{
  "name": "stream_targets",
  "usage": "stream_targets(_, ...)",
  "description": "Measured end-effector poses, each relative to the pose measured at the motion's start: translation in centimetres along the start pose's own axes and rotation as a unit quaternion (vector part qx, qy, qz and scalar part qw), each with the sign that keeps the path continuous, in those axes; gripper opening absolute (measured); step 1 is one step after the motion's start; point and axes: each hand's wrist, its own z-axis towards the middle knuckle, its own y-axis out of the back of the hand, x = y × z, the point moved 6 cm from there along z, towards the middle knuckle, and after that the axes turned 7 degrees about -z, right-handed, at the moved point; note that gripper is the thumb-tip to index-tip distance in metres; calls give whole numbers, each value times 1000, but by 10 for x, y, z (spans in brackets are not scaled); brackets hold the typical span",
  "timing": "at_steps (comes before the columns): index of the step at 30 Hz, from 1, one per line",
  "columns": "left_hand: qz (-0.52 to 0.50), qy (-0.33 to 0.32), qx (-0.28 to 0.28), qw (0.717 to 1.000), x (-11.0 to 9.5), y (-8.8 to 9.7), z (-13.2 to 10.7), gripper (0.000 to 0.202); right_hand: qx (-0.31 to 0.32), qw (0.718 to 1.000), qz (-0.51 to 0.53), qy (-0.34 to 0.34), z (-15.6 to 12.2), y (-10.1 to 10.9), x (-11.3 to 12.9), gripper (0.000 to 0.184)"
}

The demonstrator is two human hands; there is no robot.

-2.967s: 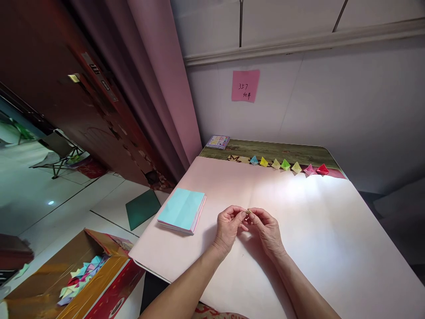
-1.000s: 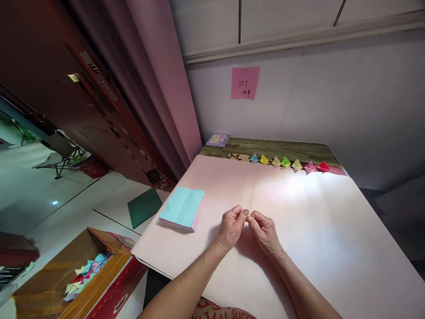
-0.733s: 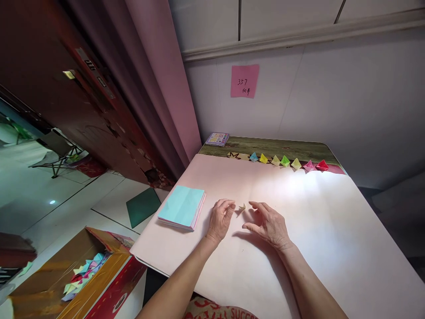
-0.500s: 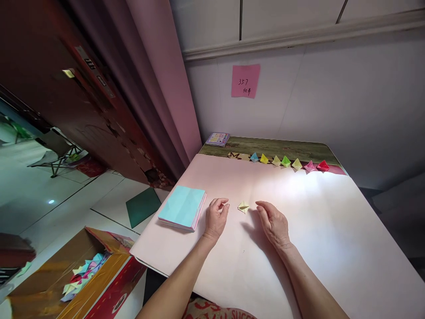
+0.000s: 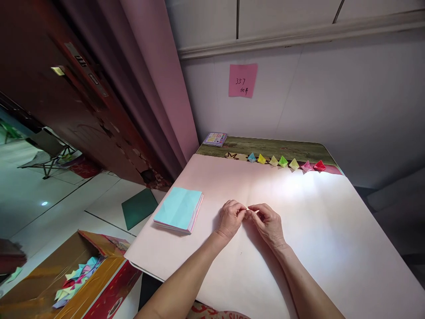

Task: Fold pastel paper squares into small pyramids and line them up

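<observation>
Near the middle of the pink-covered table (image 5: 212, 173), my left hand (image 5: 231, 217) and my right hand (image 5: 267, 222) meet at the fingertips. Both are closed in a pinch on a small pale yellow folded paper boat (image 5: 246, 211), which the fingers hide almost wholly. To the left of my left hand lies a stack of square paper (image 5: 179, 207) with a light blue sheet on top. Beyond my hands, several folded paper boats stand in a row, from a blue boat (image 5: 251, 157) at the left to a red boat (image 5: 319, 166) at the right.
A small stack of printed cards (image 5: 215, 139) lies at the table's far left corner. Below on the left, an open cardboard box (image 5: 109, 283) holds colourful folded papers (image 5: 78, 281). A pink note (image 5: 243, 80) is stuck on the wall behind. A purple curtain (image 5: 159, 79) hangs at the left.
Both hands have moved inward from either side of the small yellow paper boat and closed their fingertips on it. The view has shifted slightly.
</observation>
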Motion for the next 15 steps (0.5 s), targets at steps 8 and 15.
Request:
stream_targets(8, -121, 24, 4, 992, 3, 0, -9, 14, 58, 997, 30, -39, -2, -6, -5, 29)
stream_targets(15, -259, 117, 14, 959, 15, 2, -13, 12, 48, 998, -8, -35, -3, -7, -5, 32)
